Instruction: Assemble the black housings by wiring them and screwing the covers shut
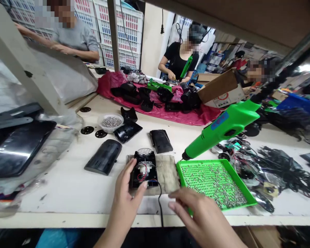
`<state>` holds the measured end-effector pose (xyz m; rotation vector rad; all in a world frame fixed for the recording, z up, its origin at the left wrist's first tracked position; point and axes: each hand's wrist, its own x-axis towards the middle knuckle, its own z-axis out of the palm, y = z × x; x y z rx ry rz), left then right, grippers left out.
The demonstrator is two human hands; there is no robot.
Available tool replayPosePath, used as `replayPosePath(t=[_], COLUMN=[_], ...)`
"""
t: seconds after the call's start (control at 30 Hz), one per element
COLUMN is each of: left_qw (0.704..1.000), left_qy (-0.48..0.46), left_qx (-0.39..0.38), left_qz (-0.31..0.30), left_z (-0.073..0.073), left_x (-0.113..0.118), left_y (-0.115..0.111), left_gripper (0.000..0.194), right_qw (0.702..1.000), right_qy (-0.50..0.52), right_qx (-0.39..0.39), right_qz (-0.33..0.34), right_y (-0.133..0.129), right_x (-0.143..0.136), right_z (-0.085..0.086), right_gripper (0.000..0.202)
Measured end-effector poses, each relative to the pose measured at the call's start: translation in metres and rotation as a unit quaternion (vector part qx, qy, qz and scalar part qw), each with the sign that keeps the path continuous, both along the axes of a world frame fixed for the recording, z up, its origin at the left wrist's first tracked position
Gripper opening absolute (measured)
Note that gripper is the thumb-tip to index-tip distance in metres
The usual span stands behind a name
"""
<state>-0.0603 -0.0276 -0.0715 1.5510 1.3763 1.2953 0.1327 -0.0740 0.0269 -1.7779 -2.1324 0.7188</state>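
A black housing (153, 172) with a white motor part, red wires and a round mesh lies open on a brown cloth (167, 172). My left hand (129, 187) is at the housing's left side, thumb and fingers spread around its lower left corner. From the housing a black cable (160, 206) runs down over the table edge. My right hand (193, 210) is over the near left corner of a green tray (251, 199) of screws, its fingers apart with nothing seen in them. A green electric screwdriver (219, 129) hangs above the tray's far left corner.
Black curved covers (104, 156) and a white bowl (100, 120) of small metal parts lie behind the housing. Wired parts and cables (281, 165) are heaped right of the tray. Plastic-wrapped black panels (23, 148) lie left. A person (182, 62) works across the table.
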Motion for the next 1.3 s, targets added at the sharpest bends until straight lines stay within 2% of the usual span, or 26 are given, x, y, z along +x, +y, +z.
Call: replayPosePath(t=[0.07, 0.1, 0.23, 0.33, 0.4, 0.6, 0.67, 0.8, 1.03, 1.2, 1.3], left_qw=[0.999, 0.997, 0.992, 0.992, 0.992, 0.997, 0.997, 0.997, 0.990, 0.985, 0.987], left_qy=[0.033, 0.050, 0.083, 0.081, 0.082, 0.070, 0.071, 0.070, 0.124, 0.151, 0.148], left_qx=[0.034, 0.050, 0.089, 0.089, 0.087, 0.036, 0.036, 0.034, 0.062, 0.080, 0.059], left_qz=[0.017, 0.025, 0.043, 0.033, 0.031, 0.001, -0.003, -0.002, 0.038, 0.034, 0.031], left_z=[-0.001, 0.000, -0.001, -0.002, -0.003, -0.009, -0.011, -0.011, 0.005, 0.001, -0.003], left_x=[0.004, 0.007, 0.013, 0.011, 0.009, 0.001, 0.000, 0.002, 0.009, 0.008, 0.007], left_y=[0.000, -0.001, -0.002, -0.001, 0.000, 0.006, 0.008, 0.008, 0.011, 0.017, 0.017], left_gripper=[0.061, 0.061, 0.064, 0.065, 0.063, 0.065, 0.066, 0.066, 0.058, 0.062, 0.063], right_qw=[0.997, 0.994, 0.962, 0.938, 0.937, 0.961, 0.958, 0.936, 0.917, 0.905, 0.904], right_qy=[-0.014, -0.030, -0.133, -0.184, -0.193, -0.168, -0.181, -0.232, -0.247, -0.238, -0.235], right_qx=[0.080, 0.107, 0.164, 0.178, 0.180, 0.168, 0.187, 0.219, 0.253, 0.269, 0.282], right_qz=[0.001, 0.023, 0.176, 0.234, 0.228, 0.139, 0.122, 0.150, 0.183, 0.230, 0.222], right_y=[0.014, 0.022, 0.052, 0.064, 0.065, 0.066, 0.072, 0.088, 0.101, 0.102, 0.098], right_x=[-0.009, -0.015, -0.041, -0.050, -0.048, -0.024, -0.022, -0.027, -0.035, -0.025, -0.020], right_z=[0.006, 0.007, 0.005, 0.000, -0.002, 0.002, 0.003, -0.001, -0.008, -0.010, -0.009], right_gripper=[0.022, 0.021, 0.024, 0.013, 0.006, 0.011, 0.011, 0.006, 0.010, 0.011, 0.014])
